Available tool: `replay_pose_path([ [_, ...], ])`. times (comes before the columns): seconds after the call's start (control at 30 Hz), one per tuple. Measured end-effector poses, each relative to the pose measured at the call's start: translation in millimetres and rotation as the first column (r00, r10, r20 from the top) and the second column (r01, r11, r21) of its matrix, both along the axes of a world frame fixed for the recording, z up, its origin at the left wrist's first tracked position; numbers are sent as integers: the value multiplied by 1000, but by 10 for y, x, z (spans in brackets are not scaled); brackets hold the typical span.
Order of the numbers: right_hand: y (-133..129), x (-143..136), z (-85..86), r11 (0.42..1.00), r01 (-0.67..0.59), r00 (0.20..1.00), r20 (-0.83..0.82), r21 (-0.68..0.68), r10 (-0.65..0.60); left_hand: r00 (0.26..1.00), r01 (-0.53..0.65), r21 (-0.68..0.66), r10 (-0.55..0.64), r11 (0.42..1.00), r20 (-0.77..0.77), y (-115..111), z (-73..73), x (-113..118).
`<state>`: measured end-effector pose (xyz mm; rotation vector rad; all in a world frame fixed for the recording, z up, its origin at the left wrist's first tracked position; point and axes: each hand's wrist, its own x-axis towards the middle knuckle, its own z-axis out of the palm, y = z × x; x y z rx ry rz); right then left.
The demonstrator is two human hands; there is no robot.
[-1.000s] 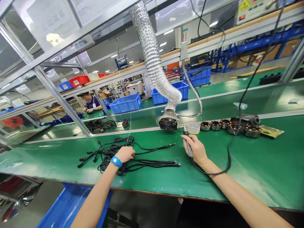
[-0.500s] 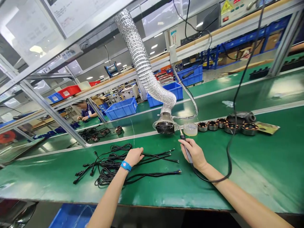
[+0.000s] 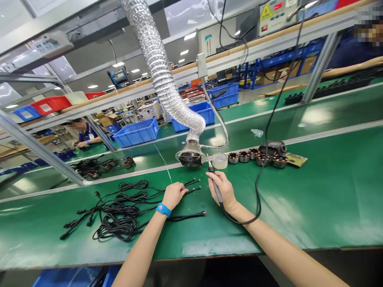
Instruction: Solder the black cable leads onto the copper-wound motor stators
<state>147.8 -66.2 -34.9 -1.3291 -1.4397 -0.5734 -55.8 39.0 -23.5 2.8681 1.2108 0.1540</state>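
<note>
The tabletop (image 3: 323, 199) is open toward its right edge and, between the arms (image 3: 146, 243), along its near edge. Cables (image 3: 119, 223) block much of its left half. The hood (image 3: 190, 155), dish (image 3: 220, 161) and rings (image 3: 263, 158) crowd its far edge; the cord (image 3: 259, 202) hangs before the rings, looping toward the right hand (image 3: 224, 190).

A long bench (image 3: 335, 207) with a glossy green top runs across in front of you, and above it a metal frame (image 3: 321, 67) carries a wood-edged shelf (image 3: 278, 40) that slants through your view. Beyond, you can see blue racks (image 3: 275, 58) with cardboard boxes (image 3: 307, 67) about them and a greyish floor (image 3: 249, 91). White ceiling lights (image 3: 190, 36) glow over you, and pale reflections streak the bench.
</note>
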Motion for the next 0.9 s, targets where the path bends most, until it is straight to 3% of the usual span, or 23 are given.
replay_pose_path([
  [0.13, -78, 148, 198, 996, 69, 997, 50, -55, -66, 979, 98, -98, -78, 990, 189, -110, -69, 57],
  [0.23, -172, 448, 296, 978, 182, 980, 103, -100, -172, 958, 165, -194, -111, 967, 265, -245, -82, -19],
  [0.37, -205, 956, 234, 928, 325, 946, 59, -185, -319, 944, 241, -440, -103, 865, 314, -403, -36, -196],
  [0.47, -116, 1210, 98, 904, 335, 935, -29, -265, -355, 935, 240, -609, -10, 756, 355, -330, 26, -269],
  [0.63, 149, 1368, -84, 919, 272, 939, -129, -287, -318, 819, 157, -689, 296, 708, 491, 149, 103, -142],
  [0.7, 263, 1419, -124, 910, 285, 943, -84, -301, -323, 795, 119, -669, 334, 733, 507, 299, 95, -37],
  [0.73, 316, 1447, -138, 907, 286, 946, -59, -310, -319, 792, 92, -627, 325, 773, 517, 341, 80, 14],
  [0.83, 444, 1536, -169, 903, 279, 956, 0, -326, -295, 834, 20, -389, 199, 921, 515, 342, 3, 134],
  [0.9, 502, 1587, -189, 903, 266, 962, 39, -337, -268, 874, 46, -257, 86, 965, 478, 282, -60, 184],
])
